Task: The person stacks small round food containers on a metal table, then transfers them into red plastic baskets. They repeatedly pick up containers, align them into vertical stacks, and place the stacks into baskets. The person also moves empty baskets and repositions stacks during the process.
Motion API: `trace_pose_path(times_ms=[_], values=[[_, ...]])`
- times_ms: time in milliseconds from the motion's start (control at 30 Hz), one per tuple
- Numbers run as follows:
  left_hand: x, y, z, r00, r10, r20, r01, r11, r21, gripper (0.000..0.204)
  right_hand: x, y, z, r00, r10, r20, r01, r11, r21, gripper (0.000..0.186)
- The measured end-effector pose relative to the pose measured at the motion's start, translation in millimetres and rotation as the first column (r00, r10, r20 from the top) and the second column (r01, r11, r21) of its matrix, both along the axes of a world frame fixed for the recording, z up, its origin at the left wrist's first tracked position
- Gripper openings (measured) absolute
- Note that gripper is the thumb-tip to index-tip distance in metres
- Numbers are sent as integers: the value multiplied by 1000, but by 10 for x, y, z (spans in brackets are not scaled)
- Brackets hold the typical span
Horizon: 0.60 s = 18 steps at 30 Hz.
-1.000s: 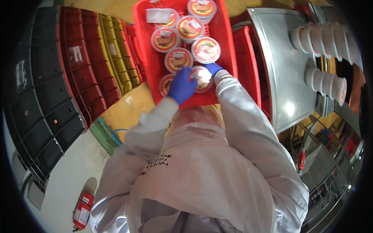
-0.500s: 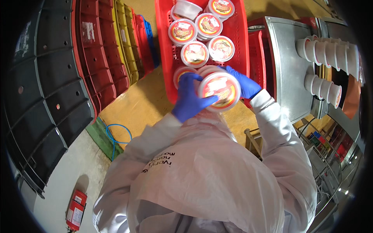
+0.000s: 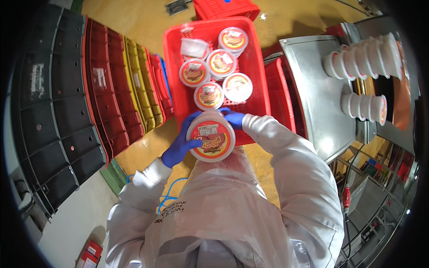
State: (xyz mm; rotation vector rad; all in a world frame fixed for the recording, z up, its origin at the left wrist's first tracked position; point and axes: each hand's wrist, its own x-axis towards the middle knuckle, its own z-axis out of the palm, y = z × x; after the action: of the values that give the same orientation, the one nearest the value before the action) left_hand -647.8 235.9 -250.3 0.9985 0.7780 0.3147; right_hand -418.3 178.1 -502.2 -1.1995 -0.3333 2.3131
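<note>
Hands in blue gloves hold a round lidded tub (image 3: 211, 142) between them, just above the near edge of the red crate (image 3: 257, 67). Left hand (image 3: 181, 142) comes in from the lower left, forearm bent, fingers clamped around the tub's left side. Right hand (image 3: 232, 118) reaches from the right, fingers curled over its far rim. Five more tubs (image 3: 208, 95) lie in the crate beyond

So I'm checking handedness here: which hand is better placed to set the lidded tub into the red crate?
Probably the right hand: it already lies over the red crate, while the left hand grips the tub outside it.
</note>
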Motion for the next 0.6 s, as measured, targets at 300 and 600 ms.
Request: trace_pose_path(times_ms=[300, 600], values=[[1931, 666, 2178, 953, -251, 167, 255, 967, -2, 47, 1759, -244, 2812, 893, -435, -116, 447, 886, 125, 50], [4079, 1133, 2180, 957, -288, -34, 290, 952, 98, 47, 3349, -5, 2429, 624, -764, -165, 781, 619, 87, 35]])
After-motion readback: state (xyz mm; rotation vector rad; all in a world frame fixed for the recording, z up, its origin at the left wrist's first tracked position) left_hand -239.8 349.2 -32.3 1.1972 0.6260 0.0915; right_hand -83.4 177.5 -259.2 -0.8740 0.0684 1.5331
